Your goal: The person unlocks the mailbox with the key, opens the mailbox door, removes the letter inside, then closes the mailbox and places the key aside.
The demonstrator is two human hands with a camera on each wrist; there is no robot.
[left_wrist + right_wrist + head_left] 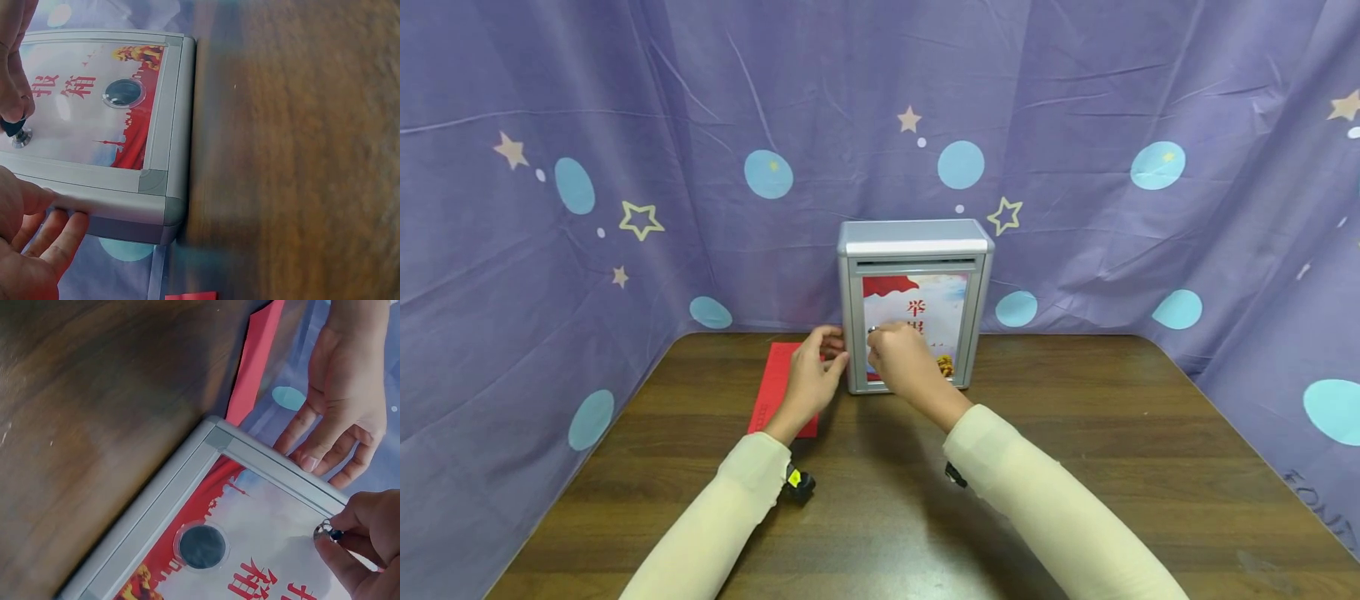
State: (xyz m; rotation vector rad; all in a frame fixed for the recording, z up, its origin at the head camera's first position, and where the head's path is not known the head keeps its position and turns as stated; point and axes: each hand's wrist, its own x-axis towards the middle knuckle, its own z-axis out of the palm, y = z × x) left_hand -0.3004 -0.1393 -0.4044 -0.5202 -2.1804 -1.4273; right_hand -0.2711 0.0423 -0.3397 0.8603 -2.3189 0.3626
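Observation:
A silver metal box (pixel 917 237) with a slot near its top and a printed front panel stands upright on the table. My right hand (pixel 904 357) is at the left part of the panel, thumb and fingers pinching a small black-headed key (pixel 12 127) at the round metal lock (pixel 22 138). On the box's left side, the fingertips of my left hand (pixel 811 371) rest against the frame, fingers loosely extended and holding nothing. A dark round window (pixel 201 546) sits low in the panel.
A red envelope (pixel 772 383) lies flat on the wooden table (pixel 1075 450), left of the box and partly under my left forearm. Purple curtains (pixel 850 100) with stars and dots hang close behind and along both sides.

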